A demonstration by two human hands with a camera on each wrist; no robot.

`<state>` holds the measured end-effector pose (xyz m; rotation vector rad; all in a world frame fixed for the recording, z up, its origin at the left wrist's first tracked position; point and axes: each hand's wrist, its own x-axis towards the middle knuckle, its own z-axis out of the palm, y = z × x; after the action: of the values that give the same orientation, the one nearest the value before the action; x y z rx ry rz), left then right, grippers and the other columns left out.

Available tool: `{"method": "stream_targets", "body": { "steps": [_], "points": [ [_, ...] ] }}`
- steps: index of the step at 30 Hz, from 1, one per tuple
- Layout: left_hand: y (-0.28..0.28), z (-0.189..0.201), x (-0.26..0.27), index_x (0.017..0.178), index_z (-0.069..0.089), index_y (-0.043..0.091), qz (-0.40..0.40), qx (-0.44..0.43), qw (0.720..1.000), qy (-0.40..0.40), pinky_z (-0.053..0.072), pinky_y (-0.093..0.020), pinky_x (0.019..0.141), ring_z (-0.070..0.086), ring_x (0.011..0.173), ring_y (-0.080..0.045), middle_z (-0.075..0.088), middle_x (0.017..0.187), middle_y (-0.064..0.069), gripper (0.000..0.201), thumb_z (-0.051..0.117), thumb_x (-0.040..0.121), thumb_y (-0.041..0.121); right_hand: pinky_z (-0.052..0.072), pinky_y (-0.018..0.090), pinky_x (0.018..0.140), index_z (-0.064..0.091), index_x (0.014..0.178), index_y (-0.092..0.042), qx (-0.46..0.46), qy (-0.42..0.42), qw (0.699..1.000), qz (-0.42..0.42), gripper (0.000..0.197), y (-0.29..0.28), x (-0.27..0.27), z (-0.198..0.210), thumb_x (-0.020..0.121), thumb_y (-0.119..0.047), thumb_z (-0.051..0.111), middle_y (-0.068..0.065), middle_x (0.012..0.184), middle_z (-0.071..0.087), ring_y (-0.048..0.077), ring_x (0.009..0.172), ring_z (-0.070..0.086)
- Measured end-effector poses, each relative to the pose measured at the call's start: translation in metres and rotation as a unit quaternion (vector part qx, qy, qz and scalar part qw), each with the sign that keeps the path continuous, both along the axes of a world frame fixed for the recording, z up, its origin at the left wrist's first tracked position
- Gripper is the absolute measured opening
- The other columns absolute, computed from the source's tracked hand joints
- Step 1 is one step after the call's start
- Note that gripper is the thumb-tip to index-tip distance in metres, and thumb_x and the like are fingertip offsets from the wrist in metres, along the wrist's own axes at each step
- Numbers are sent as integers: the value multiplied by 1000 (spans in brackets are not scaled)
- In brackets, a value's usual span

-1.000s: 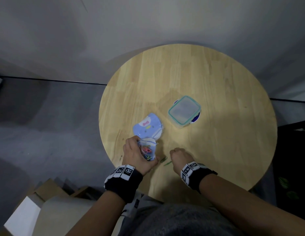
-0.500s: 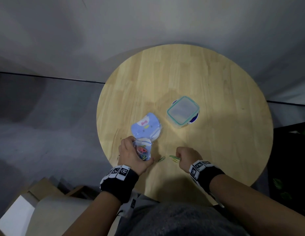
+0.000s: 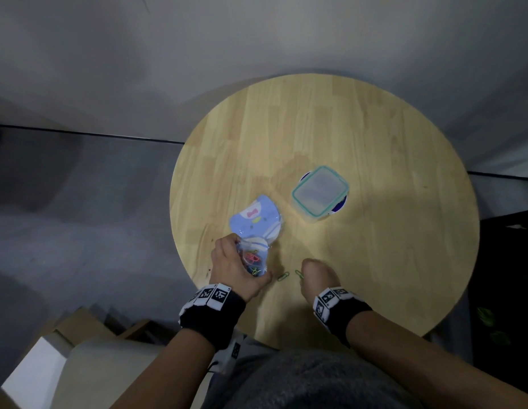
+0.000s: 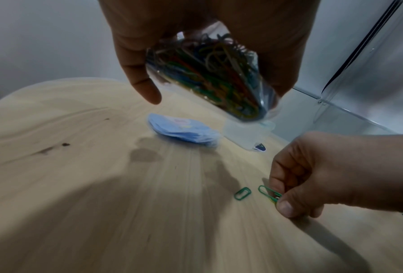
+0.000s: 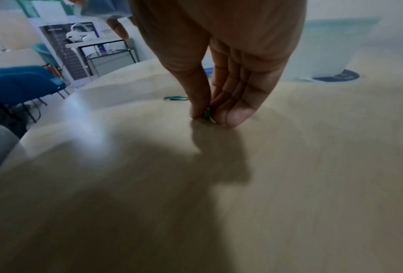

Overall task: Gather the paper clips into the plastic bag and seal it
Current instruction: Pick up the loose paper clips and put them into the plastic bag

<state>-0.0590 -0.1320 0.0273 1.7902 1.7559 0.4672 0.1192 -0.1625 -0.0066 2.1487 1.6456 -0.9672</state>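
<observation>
Gripping the clear plastic bag (image 3: pixel 254 260) of coloured paper clips above the table's near edge, the left hand (image 3: pixel 233 268) has fingers and thumb wrapped round it. The right hand (image 3: pixel 317 276) — fingertips down on the round wooden table (image 3: pixel 374 143) — pinches a green paper clip (image 4: pixel 269 193); a second green clip (image 4: pixel 242 193) lies loose just beside it, between the hands.

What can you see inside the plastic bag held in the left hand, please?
Inside the plastic bag, gripped by the left hand, lies a tangle of coloured paper clips: green, red, blue, yellow. Fingers cover the bag's upper part, so its opening and any clips there stay hidden.
</observation>
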Motion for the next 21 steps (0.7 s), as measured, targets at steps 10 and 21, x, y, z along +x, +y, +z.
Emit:
{"method": "stream_targets", "body": {
  "steps": [10, 21],
  "points": [
    [2, 0, -2, 111, 40, 6, -1, 12, 1000, 4, 38, -31, 85, 44, 99, -27, 31, 102, 4, 85, 88, 45, 29, 39, 39, 97, 47, 121, 1, 31, -19, 994, 101, 37, -18, -3, 0, 85, 1, 44, 20, 126, 51, 35, 117, 48],
    [3, 1, 1, 113, 41, 7, -11, 3, 1000, -1, 36, -28, 84, 44, 100, -25, 31, 104, 5, 85, 87, 45, 29, 36, 41, 97, 47, 120, -4, 1, -43, 998, 55, 37, -22, 0, -11, 83, -3, 43, 16, 125, 52, 33, 117, 46]
  ]
}}
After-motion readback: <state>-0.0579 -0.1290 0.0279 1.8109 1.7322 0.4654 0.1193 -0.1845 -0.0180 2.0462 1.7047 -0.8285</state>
